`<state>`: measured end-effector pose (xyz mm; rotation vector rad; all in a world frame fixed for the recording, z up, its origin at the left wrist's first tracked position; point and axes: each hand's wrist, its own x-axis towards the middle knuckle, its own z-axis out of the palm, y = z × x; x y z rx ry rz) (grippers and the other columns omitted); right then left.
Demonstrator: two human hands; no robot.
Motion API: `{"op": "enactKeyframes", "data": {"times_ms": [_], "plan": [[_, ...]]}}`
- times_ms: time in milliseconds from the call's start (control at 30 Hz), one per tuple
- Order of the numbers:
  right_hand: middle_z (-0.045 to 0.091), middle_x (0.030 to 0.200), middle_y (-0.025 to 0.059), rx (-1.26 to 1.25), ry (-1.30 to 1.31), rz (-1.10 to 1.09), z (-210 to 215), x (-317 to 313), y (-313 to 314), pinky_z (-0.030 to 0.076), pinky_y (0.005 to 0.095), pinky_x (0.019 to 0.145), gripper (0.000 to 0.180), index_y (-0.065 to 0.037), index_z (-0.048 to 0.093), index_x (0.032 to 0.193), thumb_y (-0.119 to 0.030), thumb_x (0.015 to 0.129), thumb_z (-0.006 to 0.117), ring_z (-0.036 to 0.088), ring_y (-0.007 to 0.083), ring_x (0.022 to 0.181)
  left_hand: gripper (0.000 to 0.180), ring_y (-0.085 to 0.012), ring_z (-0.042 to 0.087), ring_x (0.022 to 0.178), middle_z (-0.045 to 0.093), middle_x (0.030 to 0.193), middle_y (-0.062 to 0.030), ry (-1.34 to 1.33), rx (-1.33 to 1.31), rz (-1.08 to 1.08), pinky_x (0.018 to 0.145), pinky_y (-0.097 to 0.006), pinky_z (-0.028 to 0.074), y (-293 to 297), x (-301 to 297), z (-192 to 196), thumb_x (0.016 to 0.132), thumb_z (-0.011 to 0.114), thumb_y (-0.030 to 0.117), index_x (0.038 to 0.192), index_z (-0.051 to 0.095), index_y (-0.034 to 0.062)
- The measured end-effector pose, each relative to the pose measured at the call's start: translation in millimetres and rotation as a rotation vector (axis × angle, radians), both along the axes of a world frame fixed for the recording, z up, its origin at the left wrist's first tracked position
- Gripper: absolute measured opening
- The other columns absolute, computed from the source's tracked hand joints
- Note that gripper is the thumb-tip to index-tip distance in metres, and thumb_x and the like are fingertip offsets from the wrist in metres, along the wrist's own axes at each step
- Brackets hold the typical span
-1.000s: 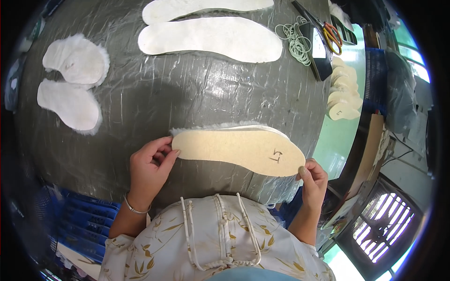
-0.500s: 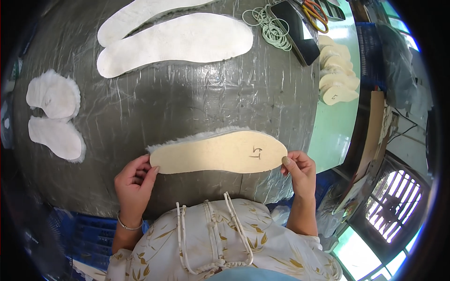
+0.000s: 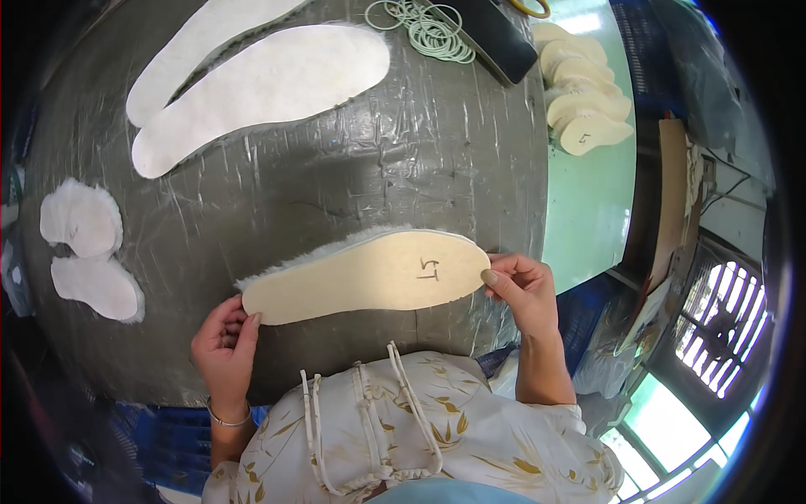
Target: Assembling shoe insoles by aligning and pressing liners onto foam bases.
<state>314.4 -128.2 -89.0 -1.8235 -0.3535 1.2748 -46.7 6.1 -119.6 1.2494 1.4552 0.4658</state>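
Observation:
A cream insole lies lengthwise between my hands, with pen marks near its wide end and white fleece showing along its far edge. My left hand pinches its narrow end between thumb and fingers. At the wide end, my right hand is closed, its thumb on the upper face and the fingers partly hidden beneath. Beyond it, a large white fleece-backed insole overlaps a second white insole. Two small fleece-backed insoles rest to the left.
Plastic film covers the dark table. At the far right lie pale green rubber bands and a black phone. Several cream insoles overlap on a green surface. Blue crates stand below the table edge.
My view has shifted, so the table things appear elsewhere in the picture. Both hands still grip the cream insole's ends, and its wide end now tilts slightly farther away.

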Motion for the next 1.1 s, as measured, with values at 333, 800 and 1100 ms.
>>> {"op": "enactKeyframes", "data": {"times_ms": [333, 800, 1100], "plan": [[0.073, 0.097, 0.01, -0.002, 0.053, -0.011, -7, 3, 2, 0.049, 0.0199, 0.063, 0.007, 0.004, 0.071, 0.092, -0.001, 0.087, 0.072, 0.06, 0.0056, 0.071, 0.025, -0.0036, 0.057, 0.073, 0.066, 0.087, -0.0024, 0.028, -0.012, 0.005, 0.061, -0.015, 0.045, -2, -3, -5, 0.086, 0.068, -0.006, 0.111, 0.065, -0.0044], [0.068, 0.073, -0.0003, -0.012, -0.084, 0.033, -15, -3, 3, 0.044, 0.0194, 0.056, 0.01, 0.002, 0.073, 0.089, -0.007, 0.086, 0.075, 0.056, 0.002, 0.064, 0.031, -0.0035, 0.056, 0.073, 0.063, 0.087, -0.0019, 0.054, 0.008, 0.015, 0.063, -0.015, 0.045, -3, -1, -1, 0.087, 0.067, -0.006, 0.117, 0.058, -0.0045], [0.067, 0.07, 0.0016, -0.002, -0.239, 0.038, -16, -7, 0, 0.045, 0.0192, 0.056, 0.012, 0.004, 0.072, 0.089, -0.006, 0.084, 0.076, 0.057, 0.0041, 0.061, 0.027, -0.0098, 0.06, 0.063, 0.063, 0.084, -0.0064, 0.212, 0.364, -0.076, 0.058, -0.024, 0.051, -13, 16, -3, 0.084, 0.074, 0.001, 0.109, 0.064, 0.001]]}}
